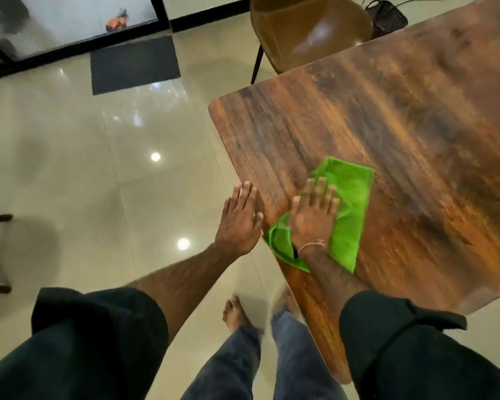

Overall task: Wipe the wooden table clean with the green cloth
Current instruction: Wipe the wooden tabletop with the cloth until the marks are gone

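Right hand (313, 217) flat and wide, fingers straight and a little spread, palm pressing down on the folded bright green microfibre cloth (350, 197). No pinch, no fistful, just the whole hand on top. The cloth lies on the dark-grained brown wooden table (416, 125), close to its left-hand edge, and its nearest corner comes right up to that edge.

Left hand (240, 223) is open too, fingers straight and together, just beside the same table edge. Whether it touches the rim I cannot tell.

Beyond the cloth the tabletop runs away bare and broad to the right and far side, so by my reading most of the surface has yet to be covered.

To do this stroke well, keep the palm flat so the cloth does not bunch under the wrist, and press evenly from the heel of the hand to the fingertips. Work in overlapping lanes along the grain. Take each pass right to the rim, corners included. The free hand could cup below the edge to catch crumbs.

Further out there is a glossy brown moulded chair (309, 33) at the far side, pale shiny floor tiles (84, 168) and a dark rectangular doormat (134, 64).
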